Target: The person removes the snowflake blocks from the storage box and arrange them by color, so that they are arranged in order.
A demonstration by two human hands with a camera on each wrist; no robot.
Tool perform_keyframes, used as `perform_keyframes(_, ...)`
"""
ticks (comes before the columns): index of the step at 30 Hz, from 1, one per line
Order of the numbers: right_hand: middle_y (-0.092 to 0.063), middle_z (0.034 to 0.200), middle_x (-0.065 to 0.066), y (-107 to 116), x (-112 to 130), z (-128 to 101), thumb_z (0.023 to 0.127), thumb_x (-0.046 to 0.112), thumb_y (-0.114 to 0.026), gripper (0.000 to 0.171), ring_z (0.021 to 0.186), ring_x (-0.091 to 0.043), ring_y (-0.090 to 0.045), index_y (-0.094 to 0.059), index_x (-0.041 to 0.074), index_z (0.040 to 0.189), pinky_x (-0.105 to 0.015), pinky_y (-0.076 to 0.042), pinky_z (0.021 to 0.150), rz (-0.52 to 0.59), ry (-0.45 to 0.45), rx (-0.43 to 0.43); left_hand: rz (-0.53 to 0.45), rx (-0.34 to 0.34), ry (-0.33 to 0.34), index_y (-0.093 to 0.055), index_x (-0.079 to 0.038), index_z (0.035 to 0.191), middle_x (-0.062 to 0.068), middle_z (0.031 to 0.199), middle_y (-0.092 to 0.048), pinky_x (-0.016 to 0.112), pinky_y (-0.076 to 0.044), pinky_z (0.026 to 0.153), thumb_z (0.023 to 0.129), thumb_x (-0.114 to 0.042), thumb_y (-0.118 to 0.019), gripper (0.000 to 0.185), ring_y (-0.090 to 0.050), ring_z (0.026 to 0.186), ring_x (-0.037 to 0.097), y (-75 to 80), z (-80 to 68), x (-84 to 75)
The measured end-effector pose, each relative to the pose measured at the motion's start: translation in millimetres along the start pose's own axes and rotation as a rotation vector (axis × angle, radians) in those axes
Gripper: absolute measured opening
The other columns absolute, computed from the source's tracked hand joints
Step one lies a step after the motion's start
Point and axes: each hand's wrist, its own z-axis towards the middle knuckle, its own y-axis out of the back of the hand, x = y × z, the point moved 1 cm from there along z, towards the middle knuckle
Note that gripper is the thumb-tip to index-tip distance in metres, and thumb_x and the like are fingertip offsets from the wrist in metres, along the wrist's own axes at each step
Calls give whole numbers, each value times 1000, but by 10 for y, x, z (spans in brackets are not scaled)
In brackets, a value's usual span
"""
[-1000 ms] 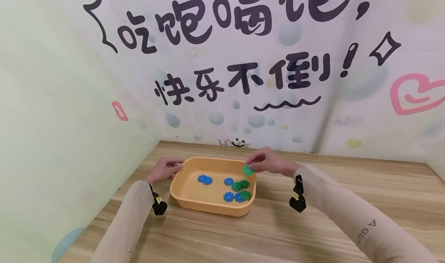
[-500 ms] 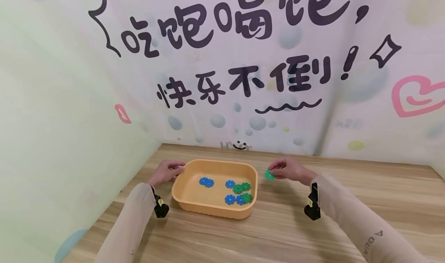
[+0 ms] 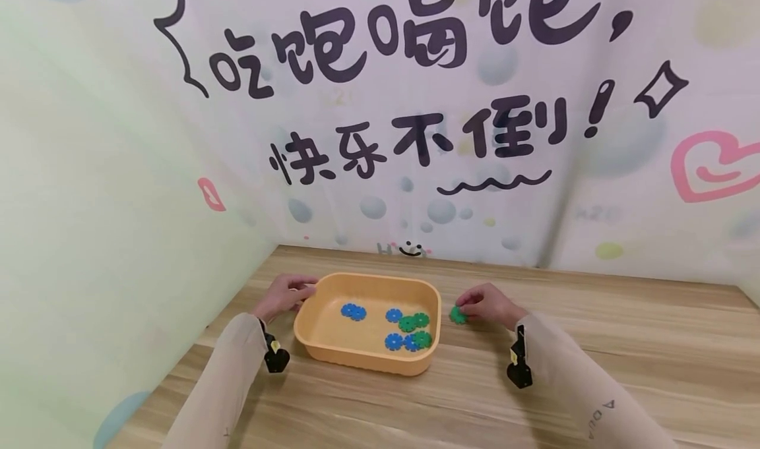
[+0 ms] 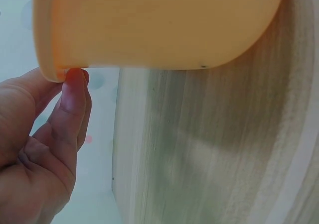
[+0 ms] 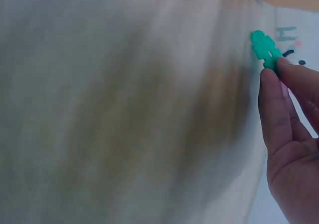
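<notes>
With thumb and fingertips my right hand (image 3: 491, 304) pinches a green notched snowflake disc (image 3: 457, 315) just right of an orange plastic basin (image 3: 356, 362). The right wrist view shows that disc (image 5: 264, 49) tilted, held by its edge. At the basin's left end my left hand (image 3: 285, 295) grips the rim; in the left wrist view the thumb and fingers (image 4: 74, 94) meet at the basin's lip (image 4: 46, 40). Inside lie two overlapping blue discs (image 3: 353, 312) on the left. More blue discs (image 3: 394, 341) and several green discs (image 3: 408, 324) cluster at the right.
The basin stands on a wood-grain table (image 3: 475, 396). A printed wall cloth (image 3: 368, 225) with large black characters rises behind the table's back edge, and a pale green wall (image 3: 107, 225) stands at the left.
My right hand has carried the green disc from over the basin's right rim out to the right, then lowered it toward the table. The left hand keeps hold of the rim.
</notes>
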Motion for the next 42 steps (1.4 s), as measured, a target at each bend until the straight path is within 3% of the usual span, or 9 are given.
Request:
perform_keyframes(9, -63, 81, -9, -84, -26, -1, 78, -5, -61, 11, 70, -13, -57, -64, -8, 88, -28, -51, 64, -70, -31, -69, -16, -6, 12, -54, 5, 117, 14, 94, -58, 29, -52, 61, 86, -12, -57, 35, -56, 72, 15, -2, -18, -4)
perform_keyframes(19, -64, 79, -11, -158, -28, -42, 78, -6, -61, 9, 66, -12, -57, -65, -9, 85, -29, -52, 62, -99, -16, -46, -49, -16, 37, -55, 5, 116, 12, 93, -57, 29, -52, 61, 86, -13, -59, 35, -56, 70, 14, -38, -100, 106)
perform_keyframes(34, -63, 79, -7, -26, -59, -17, 78, 0, -64, 10, 67, -11, -56, -66, -5, 85, -26, -51, 60, -141, 23, -61, -42, -19, 19, -55, 6, 115, 12, 91, -58, 27, -51, 59, 87, -10, -57, 32, -56, 67, 12, -54, 21, 20)
perform_keyframes(42, -60, 80, -6, 28, 118, -14, 83, 6, -61, 19, 71, -18, -58, -61, -7, 96, -30, -51, 64, -141, 17, -83, -47, -5, -2, -54, 7, 116, 13, 93, -58, 26, -51, 58, 87, -11, -57, 35, -56, 67, 12, -15, -9, 19)
